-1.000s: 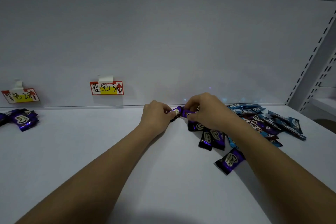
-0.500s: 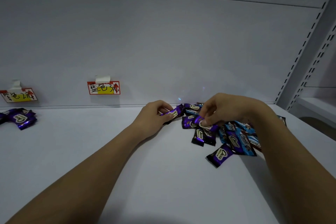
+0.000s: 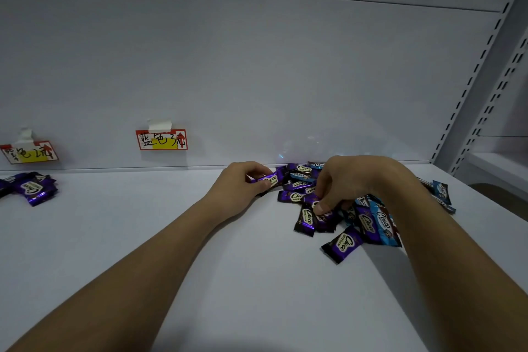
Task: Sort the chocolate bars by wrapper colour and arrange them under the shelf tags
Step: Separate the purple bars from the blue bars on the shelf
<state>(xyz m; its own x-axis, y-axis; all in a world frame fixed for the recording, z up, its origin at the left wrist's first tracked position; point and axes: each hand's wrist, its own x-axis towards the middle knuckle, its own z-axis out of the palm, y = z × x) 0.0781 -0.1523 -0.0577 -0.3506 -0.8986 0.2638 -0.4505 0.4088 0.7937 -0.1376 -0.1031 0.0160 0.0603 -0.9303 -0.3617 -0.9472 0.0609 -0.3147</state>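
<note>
Both hands work at the mixed heap of purple and blue foil-wrapped chocolate bars.
Left hand pinches a purple foil-wrapped bar; right hand curls its fingers onto another purple bar.

On the white shelf board, the left hand is pinching a purple foil-wrapped chocolate bar while the right hand is gripping another purple-wrapped bar in the mixed purple-and-blue pile.
</note>
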